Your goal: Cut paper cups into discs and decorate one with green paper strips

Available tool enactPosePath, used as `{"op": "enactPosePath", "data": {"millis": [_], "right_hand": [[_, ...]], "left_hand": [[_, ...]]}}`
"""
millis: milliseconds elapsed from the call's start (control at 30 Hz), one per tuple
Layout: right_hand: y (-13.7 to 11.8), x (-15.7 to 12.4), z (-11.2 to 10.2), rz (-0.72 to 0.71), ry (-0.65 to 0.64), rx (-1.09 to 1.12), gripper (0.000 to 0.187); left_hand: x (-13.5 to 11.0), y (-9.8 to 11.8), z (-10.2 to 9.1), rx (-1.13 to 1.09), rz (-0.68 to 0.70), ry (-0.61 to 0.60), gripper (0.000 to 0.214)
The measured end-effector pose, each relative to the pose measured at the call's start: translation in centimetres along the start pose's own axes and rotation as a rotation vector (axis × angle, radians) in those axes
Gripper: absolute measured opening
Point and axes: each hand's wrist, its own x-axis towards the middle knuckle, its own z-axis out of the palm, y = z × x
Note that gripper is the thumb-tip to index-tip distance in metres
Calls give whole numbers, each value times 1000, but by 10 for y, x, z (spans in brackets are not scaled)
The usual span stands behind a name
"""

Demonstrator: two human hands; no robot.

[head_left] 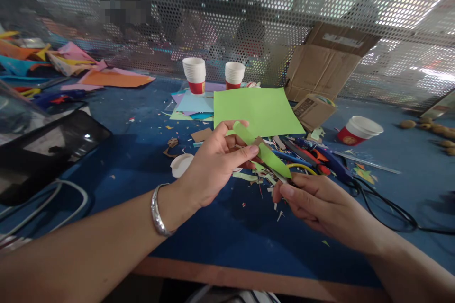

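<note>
My left hand pinches the upper end of a narrow green paper strip between thumb and fingers. My right hand grips the strip's lower end, fingers curled, just above the blue table. A silver bracelet sits on my left wrist. A larger green paper sheet lies flat behind the hands. Paper scraps litter the table under the strip.
Two stacks of red-and-white paper cups stand at the back, another cup at right. Scissors and tools lie behind my right hand. Cardboard leans on the mesh wall. A black tray sits left, a black cable right.
</note>
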Motion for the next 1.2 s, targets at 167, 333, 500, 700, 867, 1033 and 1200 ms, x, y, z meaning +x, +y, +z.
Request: {"op": "enactPosePath", "data": {"millis": [167,333,500,700,867,1033,1200], "right_hand": [[0,1,0,-14,23,-16,51],[-2,3,-1,-22,6,-53,52],[-1,5,-1,-25,19,-53,53],[-2,3,-1,-20,23,-55,52],[-4,1,-1,-33,32,-75,51],[-4,2,-1,-41,47,-108,52],[-3,3,-1,-41,53,-105,52]], "left_hand": [[0,0,0,4,9,5,45],[-1,-1,0,41,25,18,48],[-1,-3,0,74,32,12,52],[-3,-3,1,74,20,13,50],[-5,-1,2,79,22,15,53],[-6,1,2,124,52,12,55],[-9,2,4,184,95,12,53]]}}
